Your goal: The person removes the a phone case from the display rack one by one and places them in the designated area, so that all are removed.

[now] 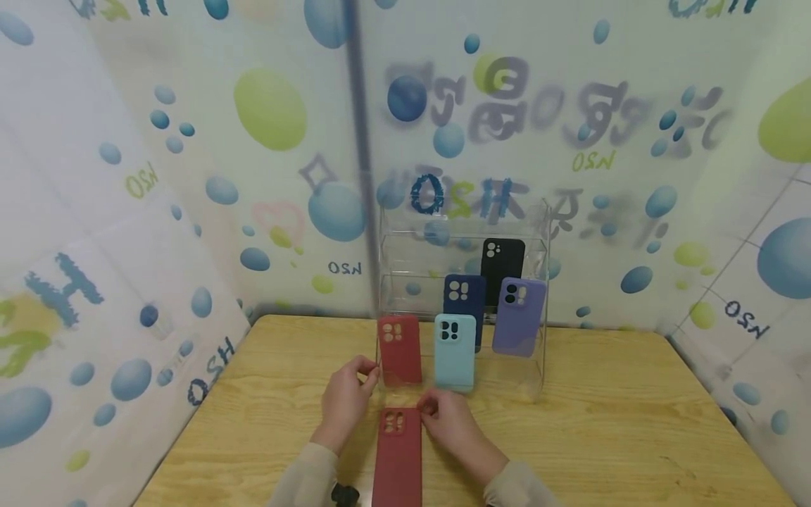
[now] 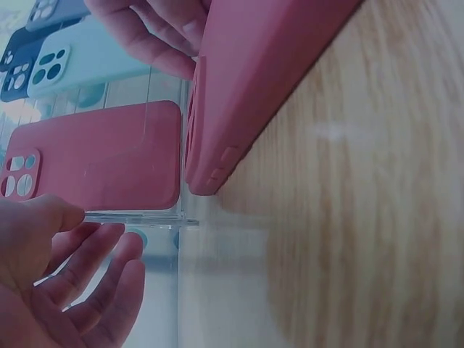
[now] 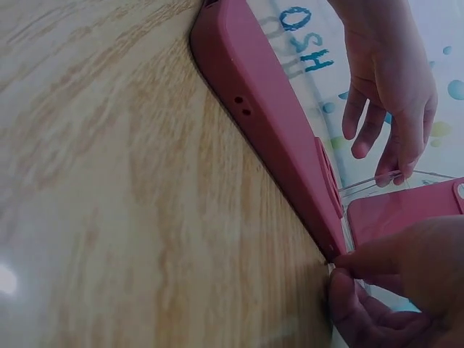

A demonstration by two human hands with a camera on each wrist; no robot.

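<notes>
A red phone case (image 1: 398,458) lies on the table, camera cutouts toward the stand. My right hand (image 1: 451,421) has thumb and forefinger pinched at its top right corner, seen closely in the right wrist view, where the fingertips (image 3: 341,270) meet at the corner. With thumb and fingers, my left hand (image 1: 345,398) pinches the left side edge of a clear tiered display stand (image 1: 412,299). Beside that hand a second red phone case (image 2: 101,156) stands in the stand's lowest tier. To its right in the same tier is a light blue phone case (image 1: 454,359).
Higher in the stand are a dark blue case (image 1: 465,299), a purple case (image 1: 519,320) and a black case (image 1: 503,257). The wooden table (image 1: 633,422) meets a patterned wall covering (image 1: 304,296) at the back. A small black object (image 1: 345,494) shows by the left sleeve.
</notes>
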